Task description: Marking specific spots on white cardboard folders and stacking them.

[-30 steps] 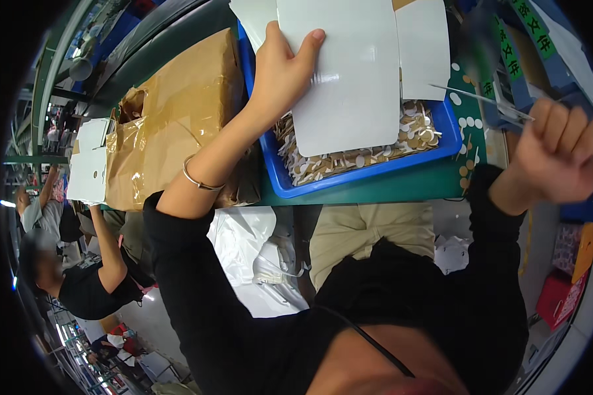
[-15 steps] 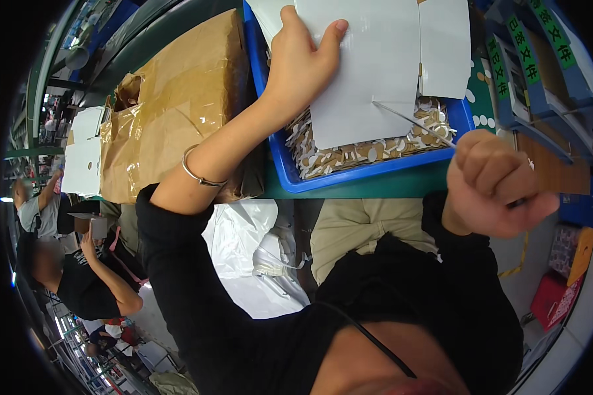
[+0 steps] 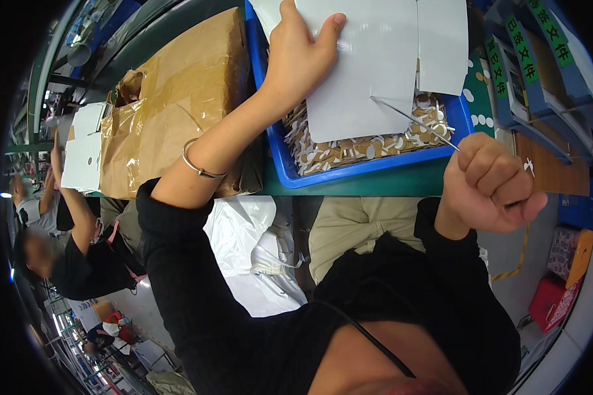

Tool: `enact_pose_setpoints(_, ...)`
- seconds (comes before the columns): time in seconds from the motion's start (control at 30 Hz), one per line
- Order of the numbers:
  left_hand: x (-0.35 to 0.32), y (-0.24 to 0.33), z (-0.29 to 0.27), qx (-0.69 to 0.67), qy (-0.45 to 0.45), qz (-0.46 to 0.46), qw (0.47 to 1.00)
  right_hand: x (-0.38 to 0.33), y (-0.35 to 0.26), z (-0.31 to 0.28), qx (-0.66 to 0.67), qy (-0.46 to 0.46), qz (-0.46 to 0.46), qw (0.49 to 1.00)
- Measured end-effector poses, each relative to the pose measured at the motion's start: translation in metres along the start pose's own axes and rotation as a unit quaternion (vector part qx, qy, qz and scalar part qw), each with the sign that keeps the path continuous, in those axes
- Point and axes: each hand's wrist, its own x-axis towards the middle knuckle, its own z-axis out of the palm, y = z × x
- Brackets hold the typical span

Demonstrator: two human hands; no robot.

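A flat white cardboard sheet (image 3: 369, 59) with a separate flap at its right lies over a blue tray (image 3: 375, 162). Small round and strip-like scraps (image 3: 349, 148) of white and brown card fill the tray's near part. My left hand (image 3: 301, 56) rests on the sheet, thumb and a finger spread apart; the other fingers are partly hidden. Closed in a fist, my right hand (image 3: 491, 181) holds a thin metal pick (image 3: 415, 120) beyond the tray's near right corner. Its tip meets the sheet near the lower right edge.
A large taped brown carton (image 3: 171, 112) stands left of the tray, with white card pieces (image 3: 82, 155) beside it. Blue file holders (image 3: 530, 85) line the right side. White bags (image 3: 244, 250) hang below the table edge. Another person (image 3: 79, 257) is at the far left.
My right hand and the pick have shifted slightly left and up. The sheet and my left hand have moved a little in the same direction. The person at the left has raised an arm.
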Motion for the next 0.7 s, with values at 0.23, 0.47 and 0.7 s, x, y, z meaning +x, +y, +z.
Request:
enact_pose_setpoints(0.23,0.0,-0.002,0.002,-0.036,-0.004,-0.003,0.999,-0.008,-0.004,0.007,-0.042,0.006,-0.049,0.998)
enact_pose_setpoints(0.47,0.001,0.002,0.002,-0.062,-0.017,-0.015,0.998,-0.005,-0.011,0.003,-0.012,-0.007,-0.071,0.997)
enact_pose_setpoints(0.7,-0.002,-0.005,0.005,-0.082,-0.02,-0.026,0.996,-0.009,-0.006,0.018,-0.079,0.028,0.002,0.996)
